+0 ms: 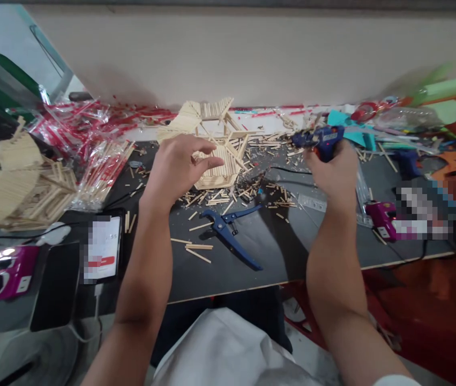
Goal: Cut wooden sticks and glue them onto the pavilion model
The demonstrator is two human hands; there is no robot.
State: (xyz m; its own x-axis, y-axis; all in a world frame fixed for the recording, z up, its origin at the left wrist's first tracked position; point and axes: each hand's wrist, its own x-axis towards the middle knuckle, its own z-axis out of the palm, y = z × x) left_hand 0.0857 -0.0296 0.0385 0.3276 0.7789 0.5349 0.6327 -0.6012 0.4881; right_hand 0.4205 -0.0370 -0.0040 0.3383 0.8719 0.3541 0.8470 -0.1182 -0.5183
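Observation:
My left hand (181,163) is raised over the left side of a wooden stick structure (228,161), thumb and fingers apart with nothing visible between them. It hides part of the structure. At the right, my right hand (334,166) is wrapped round a blue glue gun (322,140), whose nozzle points left above scattered stick pieces. A blue cutter (231,238) lies on the dark table (276,257) between my forearms, its handles spread. Short cut sticks (199,247) lie left of the cutter.
Another stick structure (22,182) stands at the far left, near bagged sticks (101,171). Two phones (103,246) and a purple power socket (14,271) lie front left. A clear ruler (312,202), a second purple socket (382,220) and another blue glue gun (408,162) are at the right.

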